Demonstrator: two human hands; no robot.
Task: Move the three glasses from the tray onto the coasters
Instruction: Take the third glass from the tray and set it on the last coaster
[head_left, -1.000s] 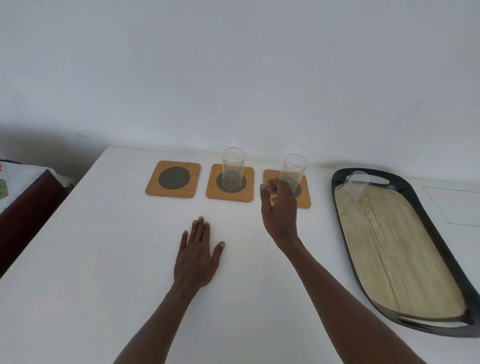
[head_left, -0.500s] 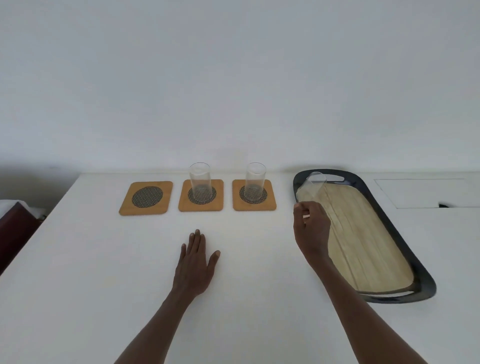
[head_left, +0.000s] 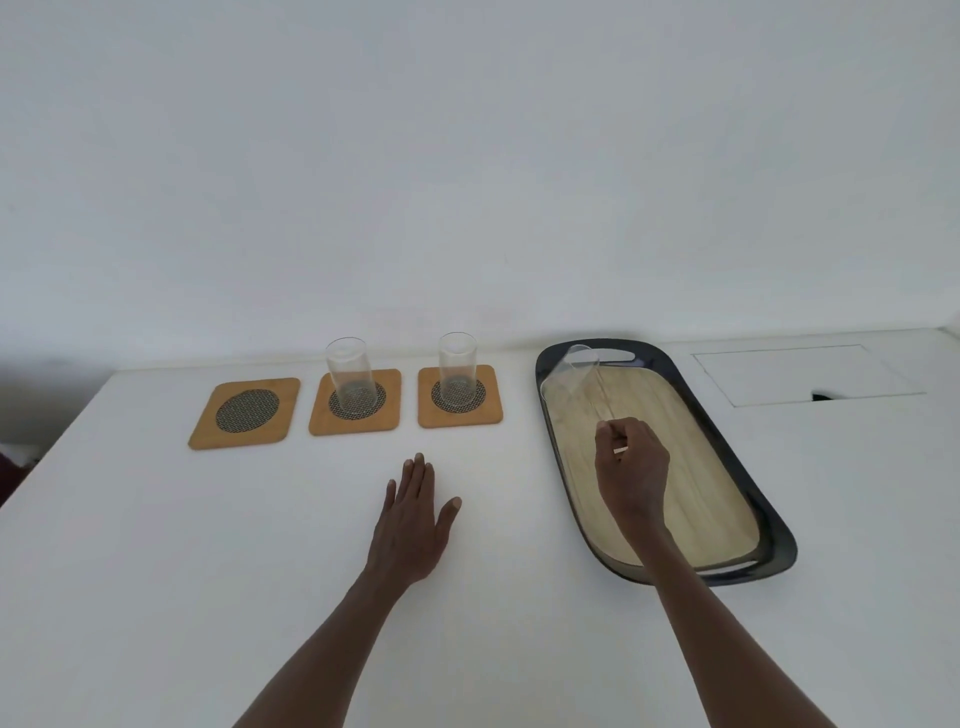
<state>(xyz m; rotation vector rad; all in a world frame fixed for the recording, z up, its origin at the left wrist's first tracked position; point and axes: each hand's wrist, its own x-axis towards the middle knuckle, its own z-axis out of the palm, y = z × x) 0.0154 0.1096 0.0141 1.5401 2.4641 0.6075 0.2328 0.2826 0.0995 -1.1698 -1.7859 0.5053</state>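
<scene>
Three wooden coasters lie in a row at the back of the white table. The left coaster (head_left: 244, 413) is bare. A clear glass (head_left: 349, 375) stands on the middle coaster (head_left: 355, 402). Another clear glass (head_left: 457, 370) stands on the right coaster (head_left: 459, 396). A third clear glass (head_left: 574, 375) stands at the far left end of the dark tray (head_left: 748, 467) with its wooden floor. My right hand (head_left: 631, 467) hovers over the tray, short of that glass, fingers curled with nothing in them. My left hand (head_left: 413, 514) lies flat on the table, fingers apart.
The white wall rises right behind the coasters and tray. A rectangular hatch (head_left: 805, 374) with a small dark notch is set into the tabletop right of the tray. The table's left edge (head_left: 47, 457) drops off beside a dark piece of furniture.
My right hand left the glass on the right coaster and moved right, over the tray. The view has shifted so the coasters sit further left. My left hand stays flat.
</scene>
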